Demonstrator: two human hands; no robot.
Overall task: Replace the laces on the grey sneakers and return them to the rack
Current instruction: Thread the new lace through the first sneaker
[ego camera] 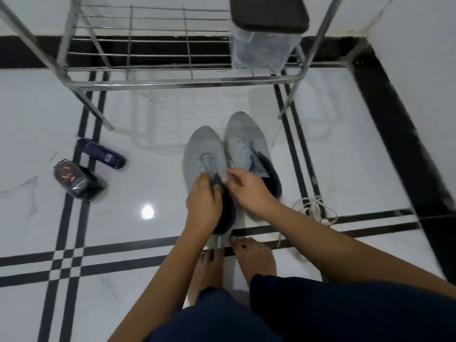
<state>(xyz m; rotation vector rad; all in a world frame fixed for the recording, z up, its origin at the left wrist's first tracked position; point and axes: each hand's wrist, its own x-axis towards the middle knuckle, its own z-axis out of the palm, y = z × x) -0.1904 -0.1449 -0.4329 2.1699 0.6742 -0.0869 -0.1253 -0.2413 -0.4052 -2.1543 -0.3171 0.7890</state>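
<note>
Two grey sneakers stand side by side on the white floor, toes towards the rack. The left sneaker has bare eyelets and a dark lining; my left hand grips its tongue and collar. My right hand pinches at the top of the same tongue, fingers closed on something too small to make out. The right sneaker stands untouched, also without a lace. A pale lace lies in a loose heap on the floor to the right. The metal shoe rack stands just beyond the sneakers.
A clear box with a dark lid sits on the rack's right side. Two dark packets lie on the floor to the left. My bare feet are just behind the sneakers. A black skirting line runs along the wall at right.
</note>
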